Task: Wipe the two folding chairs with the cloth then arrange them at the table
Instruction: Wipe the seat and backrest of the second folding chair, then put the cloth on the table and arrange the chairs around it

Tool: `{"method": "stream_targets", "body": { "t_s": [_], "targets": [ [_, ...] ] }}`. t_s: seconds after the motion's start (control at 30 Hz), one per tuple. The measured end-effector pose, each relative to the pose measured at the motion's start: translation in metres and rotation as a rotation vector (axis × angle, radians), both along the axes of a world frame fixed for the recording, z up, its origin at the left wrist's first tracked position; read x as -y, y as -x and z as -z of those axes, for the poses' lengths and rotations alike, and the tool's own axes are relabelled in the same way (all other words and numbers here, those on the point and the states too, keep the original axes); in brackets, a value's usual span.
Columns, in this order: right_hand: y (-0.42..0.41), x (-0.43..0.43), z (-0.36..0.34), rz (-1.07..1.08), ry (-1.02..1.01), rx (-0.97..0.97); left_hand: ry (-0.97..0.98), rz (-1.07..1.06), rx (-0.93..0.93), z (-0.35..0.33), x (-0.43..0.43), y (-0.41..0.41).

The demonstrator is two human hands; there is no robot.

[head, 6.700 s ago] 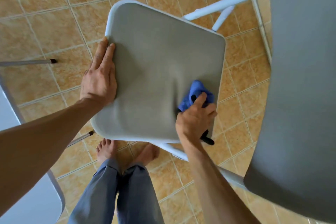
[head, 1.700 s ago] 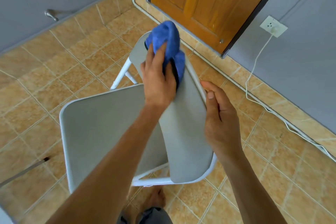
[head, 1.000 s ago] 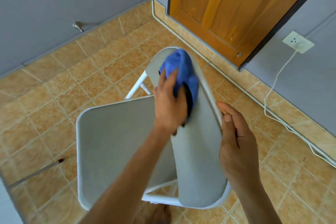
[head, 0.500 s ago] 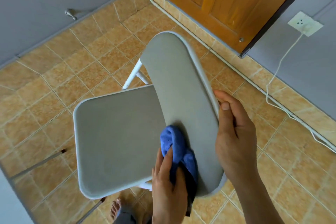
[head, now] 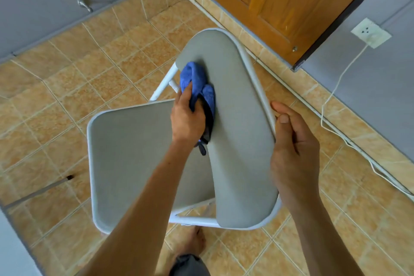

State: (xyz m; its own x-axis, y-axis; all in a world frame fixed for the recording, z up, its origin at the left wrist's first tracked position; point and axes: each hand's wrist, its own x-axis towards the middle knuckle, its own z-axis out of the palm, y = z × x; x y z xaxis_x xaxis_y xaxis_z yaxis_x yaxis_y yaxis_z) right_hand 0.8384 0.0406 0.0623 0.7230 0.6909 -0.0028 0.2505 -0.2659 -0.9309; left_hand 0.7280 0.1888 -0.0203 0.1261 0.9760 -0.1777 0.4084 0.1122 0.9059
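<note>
One white-framed folding chair stands unfolded below me, with a grey seat [head: 132, 154] on the left and a grey padded backrest [head: 237, 123] running up the middle. My left hand [head: 187, 119] presses a bunched blue cloth [head: 198, 84] against the upper left part of the backrest. My right hand [head: 293, 152] grips the backrest's right edge, thumb on the white frame tube. A second chair is not in view.
Tan tiled floor lies all around. A wooden door [head: 284, 0] and a wall socket [head: 370, 32] with a white cable [head: 329, 105] are at the right. A thin metal leg [head: 38, 190] and a pale edge [head: 13, 248] show at the lower left. My bare foot [head: 192, 242] is under the chair.
My left hand has swept the cloth from the lower end of the backrest up to its upper left part. My right hand has kept its hold on the backrest edge.
</note>
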Motion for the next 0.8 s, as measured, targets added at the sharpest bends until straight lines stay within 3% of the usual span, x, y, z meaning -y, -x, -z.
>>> {"method": "stream_targets", "body": {
  "t_s": [0.13,0.27,0.47,0.63,0.7,0.8],
  "targets": [
    [-0.001,-0.005,0.001,0.027,0.023,0.100,0.134,0.216,-0.156,0.039,0.044,0.053],
    [-0.001,-0.007,0.003,0.044,0.077,0.214,0.345,0.454,-0.072,0.049,0.112,0.112],
    [0.016,-0.005,-0.003,0.119,0.175,0.508,0.934,-0.089,0.717,0.003,0.159,0.193],
    [0.108,0.015,0.001,0.027,0.146,0.837,0.949,-0.218,0.943,-0.011,0.174,0.262],
    [0.174,0.030,0.007,-0.174,0.133,0.691,0.906,-0.205,0.932,-0.012,0.174,0.285],
    [0.275,0.047,0.014,-0.457,0.423,0.117,0.805,-0.187,0.905,-0.018,0.174,0.319]
  ]
}}
